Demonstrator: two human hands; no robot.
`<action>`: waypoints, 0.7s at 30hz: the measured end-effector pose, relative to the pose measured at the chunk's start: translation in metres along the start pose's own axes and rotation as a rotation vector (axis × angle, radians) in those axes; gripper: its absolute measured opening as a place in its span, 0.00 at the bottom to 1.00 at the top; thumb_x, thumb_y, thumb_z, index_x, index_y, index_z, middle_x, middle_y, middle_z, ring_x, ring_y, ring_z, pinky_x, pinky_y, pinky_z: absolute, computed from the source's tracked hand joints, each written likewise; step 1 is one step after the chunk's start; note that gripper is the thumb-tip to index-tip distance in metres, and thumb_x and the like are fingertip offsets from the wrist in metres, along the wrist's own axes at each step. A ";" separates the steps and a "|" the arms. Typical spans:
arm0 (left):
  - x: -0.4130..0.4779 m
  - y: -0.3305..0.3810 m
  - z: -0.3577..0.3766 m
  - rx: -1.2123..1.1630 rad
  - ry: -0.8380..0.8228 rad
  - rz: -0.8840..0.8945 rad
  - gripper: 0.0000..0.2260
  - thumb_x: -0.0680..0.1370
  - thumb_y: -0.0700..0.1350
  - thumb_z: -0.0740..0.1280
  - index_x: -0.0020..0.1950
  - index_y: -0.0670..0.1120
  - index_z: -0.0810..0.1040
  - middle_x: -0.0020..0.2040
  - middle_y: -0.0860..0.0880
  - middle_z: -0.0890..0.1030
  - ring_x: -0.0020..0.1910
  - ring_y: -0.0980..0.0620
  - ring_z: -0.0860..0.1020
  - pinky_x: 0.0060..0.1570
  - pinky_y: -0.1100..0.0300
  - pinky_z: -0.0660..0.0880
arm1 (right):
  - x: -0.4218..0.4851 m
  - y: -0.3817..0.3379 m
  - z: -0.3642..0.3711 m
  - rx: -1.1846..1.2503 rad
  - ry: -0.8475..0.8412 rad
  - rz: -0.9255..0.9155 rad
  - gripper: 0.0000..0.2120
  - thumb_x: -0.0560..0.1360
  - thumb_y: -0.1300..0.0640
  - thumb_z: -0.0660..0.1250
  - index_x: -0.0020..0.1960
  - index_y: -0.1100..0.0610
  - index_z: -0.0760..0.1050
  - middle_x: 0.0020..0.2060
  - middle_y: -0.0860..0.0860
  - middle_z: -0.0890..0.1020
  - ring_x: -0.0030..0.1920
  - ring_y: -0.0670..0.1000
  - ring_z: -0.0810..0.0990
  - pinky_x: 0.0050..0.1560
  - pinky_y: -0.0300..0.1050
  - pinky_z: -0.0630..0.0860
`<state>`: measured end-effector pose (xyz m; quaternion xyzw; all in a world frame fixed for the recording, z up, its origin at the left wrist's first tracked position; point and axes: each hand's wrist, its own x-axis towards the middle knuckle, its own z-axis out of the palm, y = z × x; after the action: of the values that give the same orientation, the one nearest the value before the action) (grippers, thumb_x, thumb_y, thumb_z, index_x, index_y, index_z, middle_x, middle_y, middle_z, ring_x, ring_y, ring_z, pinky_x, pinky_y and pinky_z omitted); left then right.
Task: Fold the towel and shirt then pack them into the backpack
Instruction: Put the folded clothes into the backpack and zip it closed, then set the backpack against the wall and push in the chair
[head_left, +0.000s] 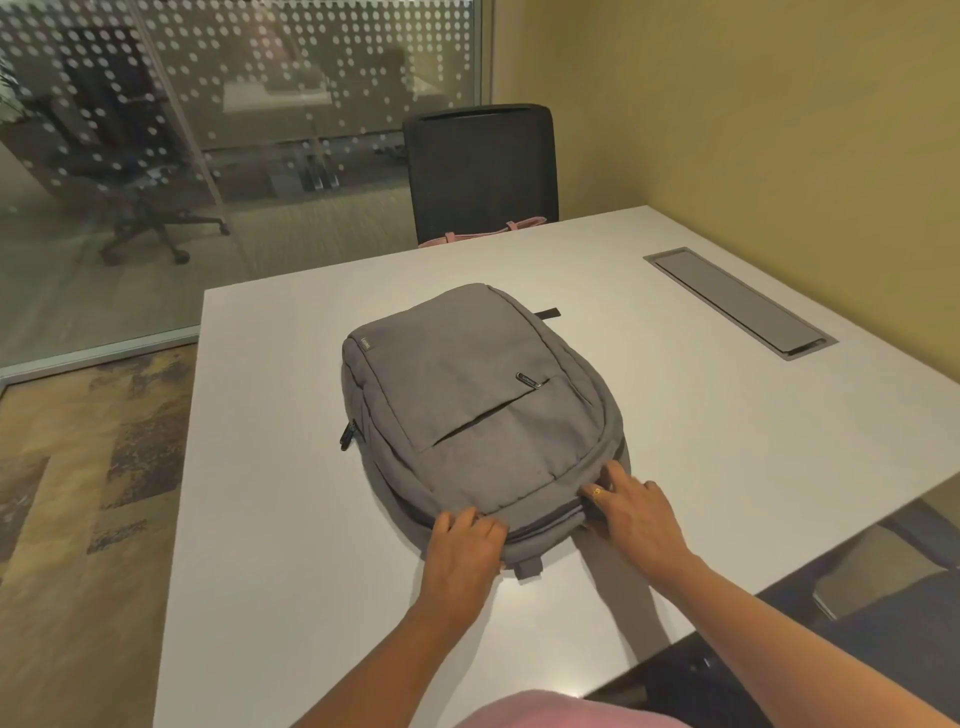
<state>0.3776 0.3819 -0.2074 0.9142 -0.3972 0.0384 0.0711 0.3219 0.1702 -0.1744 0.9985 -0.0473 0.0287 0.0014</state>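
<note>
Two hands are working at the near end of the backpack (467, 395), which is lying flat and front-up in the middle of the white bench (270, 519), its carry loop pointing toward the person. At the bag's left flank a dark side zip puller (347, 434) is hanging loose, touched by neither hand. Just right of it, the left hand (467, 535) is curling its fingers over the near rim and holding the grey fabric down. The front pocket (488, 415) is sitting between the hands and further up the bag, its slit gaping slightly. To the right, the right hand (631, 506) is bending its fingers into the zip seam and pinching there, though whether a puller is lying between the fingertips is hidden. Neither the towel nor the shirt is showing anywhere on the bench, so I am judging that the main zip is being run, opening or closing I cannot tell. To do it well, the left hand should be anchoring the rim and keeping the seam taut. The right hand should be drawing along the track rather than lifting, slowing at the curved corner and keeping loose cloth out of the teeth. Far right, a cable tray (737, 301) is lying well apart from the work.
</note>
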 end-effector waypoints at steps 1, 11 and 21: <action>0.001 0.002 -0.001 0.008 0.022 -0.013 0.21 0.46 0.53 0.83 0.34 0.54 0.81 0.31 0.58 0.80 0.33 0.56 0.77 0.32 0.62 0.72 | 0.000 -0.001 0.002 0.031 0.024 0.016 0.17 0.55 0.51 0.82 0.40 0.53 0.80 0.38 0.52 0.76 0.22 0.52 0.73 0.23 0.38 0.58; 0.029 0.009 -0.047 -0.099 0.476 -0.164 0.16 0.55 0.35 0.81 0.37 0.45 0.80 0.32 0.50 0.77 0.33 0.53 0.75 0.20 0.65 0.66 | 0.019 0.002 -0.033 0.355 0.288 0.091 0.09 0.71 0.62 0.70 0.50 0.60 0.76 0.49 0.58 0.77 0.28 0.61 0.76 0.29 0.43 0.68; 0.093 -0.021 -0.176 -0.090 0.864 -0.176 0.07 0.68 0.32 0.69 0.44 0.40 0.79 0.38 0.42 0.79 0.44 0.50 0.68 0.40 0.58 0.68 | 0.089 -0.003 -0.146 0.437 0.652 0.043 0.12 0.75 0.55 0.61 0.57 0.54 0.75 0.53 0.53 0.76 0.49 0.60 0.75 0.51 0.42 0.63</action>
<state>0.4536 0.3569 -0.0240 0.8406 -0.2531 0.3933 0.2732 0.4020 0.1659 -0.0235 0.9126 -0.0581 0.3536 -0.1969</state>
